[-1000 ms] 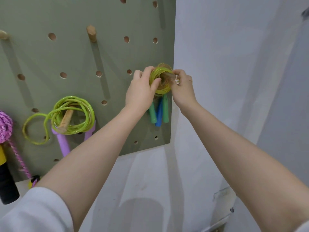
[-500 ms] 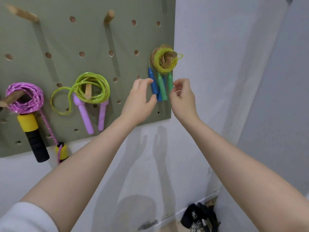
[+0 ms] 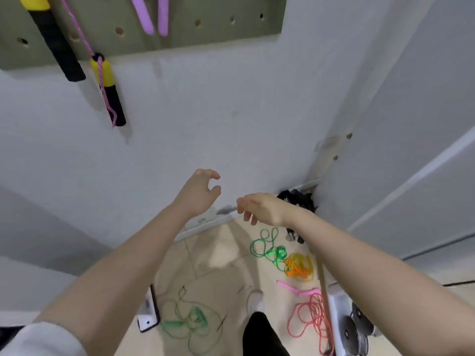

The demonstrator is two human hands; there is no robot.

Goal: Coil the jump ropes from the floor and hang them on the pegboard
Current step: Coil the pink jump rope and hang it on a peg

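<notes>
Ropes lie loose on the floor (image 3: 205,255): light, limp, tangling easily. Bright green rope (image 3: 267,246), nearest the wall, is best taken by its handles. Both hands, left (image 3: 198,194) and right (image 3: 262,208), hold nothing, fingers loosely curled.

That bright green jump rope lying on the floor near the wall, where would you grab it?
Probably at the bright green rope's handles, reaching down from above: they lie bunched together at the loops' lower right, solid and flat on the floor, while the thin cord sprawls loosely.
</notes>
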